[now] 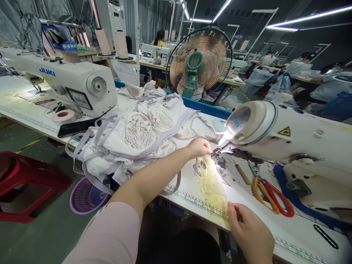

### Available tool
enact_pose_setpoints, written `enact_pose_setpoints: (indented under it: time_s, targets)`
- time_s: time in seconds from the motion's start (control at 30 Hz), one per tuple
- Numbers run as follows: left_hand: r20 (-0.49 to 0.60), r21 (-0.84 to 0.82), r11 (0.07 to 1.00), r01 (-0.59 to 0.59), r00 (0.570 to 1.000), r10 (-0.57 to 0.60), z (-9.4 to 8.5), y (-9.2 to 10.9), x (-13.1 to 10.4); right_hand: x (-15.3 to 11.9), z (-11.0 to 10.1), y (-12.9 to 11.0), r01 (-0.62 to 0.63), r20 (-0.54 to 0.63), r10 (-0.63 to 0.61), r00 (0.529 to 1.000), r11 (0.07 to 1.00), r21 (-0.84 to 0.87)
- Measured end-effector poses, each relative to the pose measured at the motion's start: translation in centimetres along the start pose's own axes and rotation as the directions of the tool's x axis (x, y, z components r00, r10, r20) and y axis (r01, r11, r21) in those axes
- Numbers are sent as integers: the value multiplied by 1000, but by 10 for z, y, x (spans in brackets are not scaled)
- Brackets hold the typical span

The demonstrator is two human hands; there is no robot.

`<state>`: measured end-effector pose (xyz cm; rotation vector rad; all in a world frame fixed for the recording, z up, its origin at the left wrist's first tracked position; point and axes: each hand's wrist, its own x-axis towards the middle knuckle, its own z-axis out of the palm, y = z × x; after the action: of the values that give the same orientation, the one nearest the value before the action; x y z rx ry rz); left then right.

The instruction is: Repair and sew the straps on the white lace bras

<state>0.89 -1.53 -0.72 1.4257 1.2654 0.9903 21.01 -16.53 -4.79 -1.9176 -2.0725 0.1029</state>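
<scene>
Sheer lace piece (202, 165) stretched between the fingers, left hand (199, 147) pinching its far end beside the sewing machine's needle area (217, 156), right hand (251, 233) pinching the near end by the table (297, 231) edge. Looks like an aligning step; next move calls for light, even tension, left fingertips clear of the needle.

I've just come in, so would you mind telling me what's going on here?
Someone is working at a sewing machine. Their left hand is closed beside the lit needle area, their right hand pinched near the front edge of the table; exactly what each grips is hard to see. White lace garments lie heaped to the left.
</scene>
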Motion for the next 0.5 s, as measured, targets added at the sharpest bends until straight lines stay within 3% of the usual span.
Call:
enact_pose_setpoints:
  time_s: [0.13,0.33,0.5]
  targets:
    - [22,-172,980,104,995,-102,8,3,-4,1,-1,-1,-12,19,10,1000,996,90]
    - [160,-374,892,253,965,-206,10,17,-14,4,-3,-1,-41,39,32,999,959,279]
    - [220,-438,825,357,932,-287,3,26,-33,14,-18,-2,-129,145,54,988,807,577]
